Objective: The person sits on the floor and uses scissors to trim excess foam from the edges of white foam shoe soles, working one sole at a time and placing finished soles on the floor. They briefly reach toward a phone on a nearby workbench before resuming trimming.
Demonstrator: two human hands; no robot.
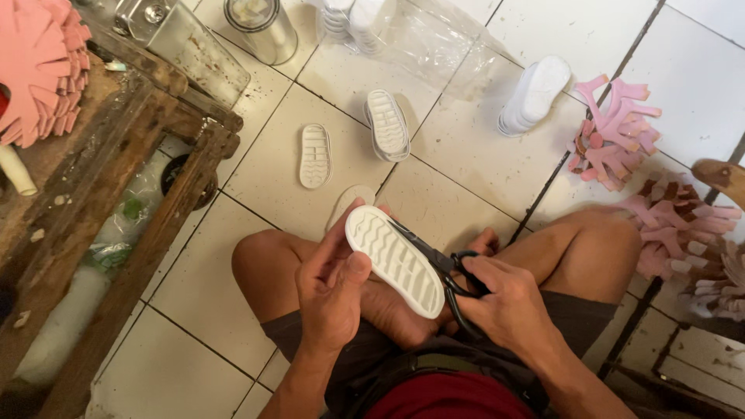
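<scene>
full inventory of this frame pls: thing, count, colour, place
held sole: 1, white, ridged tread up, over the lap
scissors: 1, black, blades at the held sole's edge
loose soles: 2 lying singly, white, on the floor tiles ahead of the knees
sole stacks: 2 short stacks, white, floor centre and upper right
bagged soles: count unclear, white, in clear plastic, top centre
pink cutouts: several piles, pink, right floor and top left on the bench
wooden bench: 1, brown, left
metal can: 1, silver, top
left hand: grip around the held sole
right hand: fingers through the scissors' handles
</scene>
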